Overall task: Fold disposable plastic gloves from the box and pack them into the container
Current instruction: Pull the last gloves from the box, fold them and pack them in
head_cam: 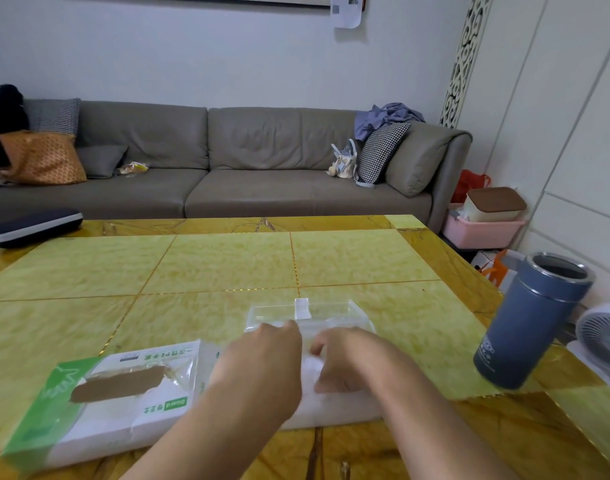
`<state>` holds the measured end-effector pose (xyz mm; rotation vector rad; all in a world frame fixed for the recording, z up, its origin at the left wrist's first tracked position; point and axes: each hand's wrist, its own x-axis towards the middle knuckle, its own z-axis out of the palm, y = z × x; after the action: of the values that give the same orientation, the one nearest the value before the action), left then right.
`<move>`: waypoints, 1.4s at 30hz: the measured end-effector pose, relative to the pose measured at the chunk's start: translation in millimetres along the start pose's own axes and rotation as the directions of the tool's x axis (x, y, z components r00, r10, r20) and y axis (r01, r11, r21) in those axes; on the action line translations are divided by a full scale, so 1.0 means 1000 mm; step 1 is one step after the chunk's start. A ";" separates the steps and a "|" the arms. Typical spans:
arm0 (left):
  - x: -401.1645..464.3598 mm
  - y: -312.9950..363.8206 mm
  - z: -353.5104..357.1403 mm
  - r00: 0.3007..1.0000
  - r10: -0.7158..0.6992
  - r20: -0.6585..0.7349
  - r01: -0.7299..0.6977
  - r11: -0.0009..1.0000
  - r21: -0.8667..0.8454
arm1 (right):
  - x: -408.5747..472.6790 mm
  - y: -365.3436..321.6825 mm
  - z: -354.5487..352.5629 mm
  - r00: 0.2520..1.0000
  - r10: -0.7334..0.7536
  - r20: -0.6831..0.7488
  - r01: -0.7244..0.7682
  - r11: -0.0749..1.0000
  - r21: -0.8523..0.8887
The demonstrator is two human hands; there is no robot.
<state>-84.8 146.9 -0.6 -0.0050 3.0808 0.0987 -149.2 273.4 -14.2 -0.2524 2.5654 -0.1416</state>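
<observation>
On glove pack: green "Guard" label

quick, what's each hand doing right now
Left hand: fingers curled on the crumpled clear plastic glove.
Right hand: pinching the same glove.

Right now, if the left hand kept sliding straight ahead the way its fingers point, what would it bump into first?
Most likely the clear plastic container: the left hand points away from the person, its fingertips already at the container's near edge. Actual contact is unclear.
</observation>
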 end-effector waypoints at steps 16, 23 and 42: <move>0.031 0.001 0.011 0.978 -0.045 0.204 0.063 0.994 -0.084 | 0.014 -0.002 0.002 0.997 0.069 0.022 -0.069 0.998 -0.004; 0.034 -0.008 0.019 0.979 -0.013 0.203 0.035 0.994 -0.104 | 0.016 0.001 0.013 0.994 0.092 -0.050 -0.086 0.990 0.113; -0.018 -0.018 0.018 0.978 0.195 0.074 -0.190 0.980 -0.065 | 0.003 0.008 0.017 0.984 0.032 -0.177 -0.005 0.989 0.149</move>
<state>-65.7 129.7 -18.3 0.2880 2.9887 0.1912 -143.9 279.4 -31.2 -0.1660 2.7180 -0.3622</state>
